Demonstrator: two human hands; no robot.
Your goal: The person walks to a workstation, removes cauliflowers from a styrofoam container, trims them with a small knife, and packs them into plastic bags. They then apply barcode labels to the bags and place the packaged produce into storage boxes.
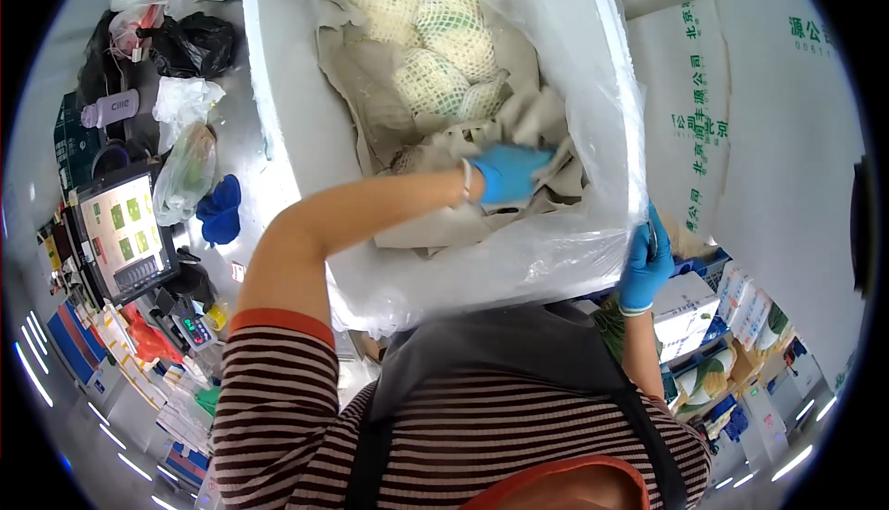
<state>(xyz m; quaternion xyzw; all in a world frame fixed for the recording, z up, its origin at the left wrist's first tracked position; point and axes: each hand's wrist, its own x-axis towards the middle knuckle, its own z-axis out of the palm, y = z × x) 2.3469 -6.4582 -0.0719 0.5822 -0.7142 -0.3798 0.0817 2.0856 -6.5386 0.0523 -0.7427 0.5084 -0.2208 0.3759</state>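
Note:
A white foam box lined with clear plastic film stands in front of me. Inside, several round items in white foam netting lie among crumpled grey-brown paper. My left hand, in a blue glove, is down in the box and closed on the paper's folds; its fingertips are slightly blurred. At the box's right outer side, my right hand, also blue-gloved, is closed around a slim dark object whose kind I cannot make out.
Left of the box are a dark blue cloth-like item, plastic bags, a black bag, a lilac bottle and a lit screen. White sacking with green print lies right; boxes stand below it.

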